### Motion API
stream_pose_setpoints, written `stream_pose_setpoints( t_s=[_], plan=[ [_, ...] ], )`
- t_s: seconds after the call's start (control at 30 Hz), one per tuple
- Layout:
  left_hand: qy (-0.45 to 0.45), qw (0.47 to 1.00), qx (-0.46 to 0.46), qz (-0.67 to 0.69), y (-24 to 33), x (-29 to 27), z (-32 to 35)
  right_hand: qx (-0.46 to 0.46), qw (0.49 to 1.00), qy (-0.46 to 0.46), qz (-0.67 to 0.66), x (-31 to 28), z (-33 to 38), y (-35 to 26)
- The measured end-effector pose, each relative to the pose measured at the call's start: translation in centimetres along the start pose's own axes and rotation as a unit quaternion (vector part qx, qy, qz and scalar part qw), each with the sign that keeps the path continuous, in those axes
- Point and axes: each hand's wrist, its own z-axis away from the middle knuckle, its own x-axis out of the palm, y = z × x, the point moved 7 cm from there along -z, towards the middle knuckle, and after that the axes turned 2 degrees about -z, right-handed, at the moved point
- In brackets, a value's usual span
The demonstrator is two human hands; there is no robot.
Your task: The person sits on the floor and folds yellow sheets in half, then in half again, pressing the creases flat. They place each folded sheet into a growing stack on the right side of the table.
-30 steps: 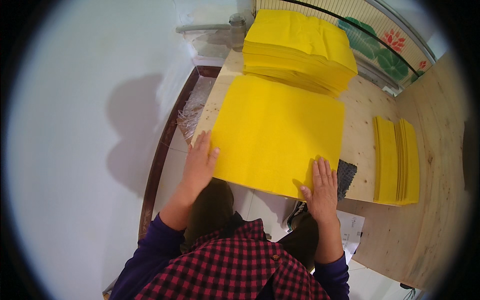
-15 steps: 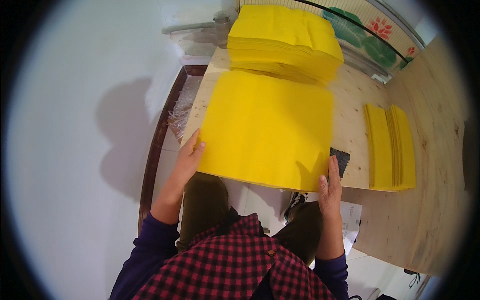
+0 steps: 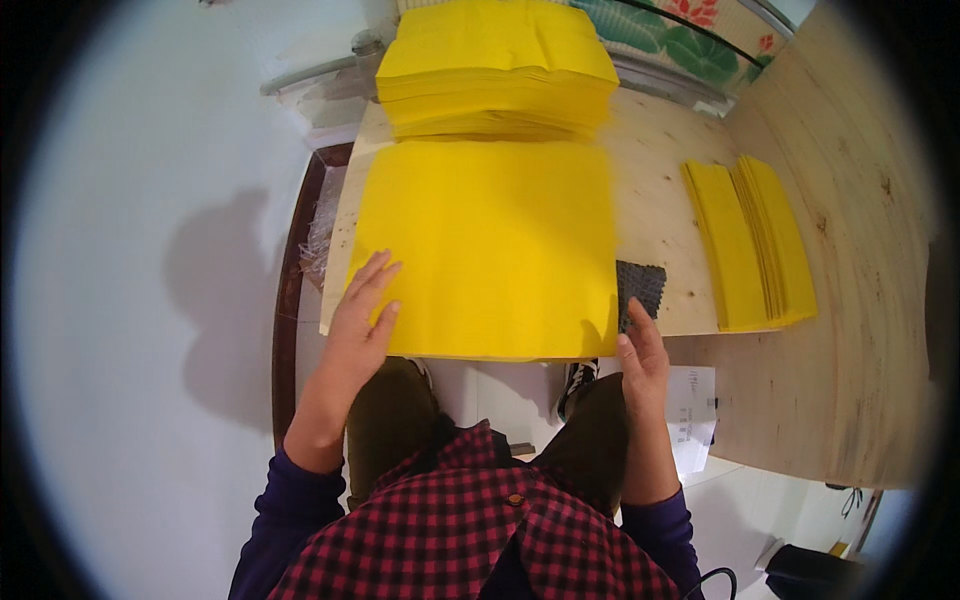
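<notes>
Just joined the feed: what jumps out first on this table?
A big yellow sheet lies flat at the near edge of the wooden table, the left hand resting on its corner and the right hand at its other corner. Behind it sits a thick yellow stack; folded yellow pieces lie at right.

A large sheet (image 3: 490, 245) lies flat on the counter (image 3: 660, 190), reaching to its near edge and close to its left edge. Behind the sheet, at the far edge, sits a tall stack of sheets (image 3: 497, 65). Toward the right edge lies a row of folded sheets (image 3: 750, 240), well apart from the large sheet. Between them, at the near edge, a small mesh pad (image 3: 638, 288) lies just beside the sheet's right side, perhaps tucked under it. The left hand (image 3: 362, 325) rests on the sheet's near left corner; the right hand (image 3: 642, 360) is at its near right corner.
</notes>
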Motion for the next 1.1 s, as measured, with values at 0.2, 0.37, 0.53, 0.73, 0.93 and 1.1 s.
stream_pose_setpoints(
  t_s=[0.2, 0.37, 0.53, 0.73, 0.93, 1.1],
  plan=[
    [-0.118, 0.987, 0.104, -0.009, 5.6, 6.0, -3.1, 0.057, 0.987, -0.026, -0.151, 1.4, 0.9, 1.6],
    [-0.186, 0.974, 0.124, 0.049, 8.4, 10.5, -4.0, 0.066, 0.988, 0.022, -0.134, 0.3, 1.2, 1.9],
    [-0.207, 0.965, 0.158, 0.034, 9.9, 13.7, -4.8, 0.069, 0.981, 0.061, -0.171, -1.0, 1.5, 2.7],
    [-0.195, 0.969, 0.152, 0.011, 9.9, 14.4, -5.0, 0.067, 0.978, 0.053, -0.191, -1.1, 1.4, 2.8],
    [-0.194, 0.966, 0.172, -0.010, 10.1, 14.4, -5.0, 0.098, 0.970, -0.010, -0.224, 0.2, 0.7, 2.8],
    [-0.202, 0.963, 0.174, -0.033, 10.0, 14.8, -4.8, 0.090, 0.965, -0.073, -0.235, 1.8, 0.1, 2.9]
  ],
)
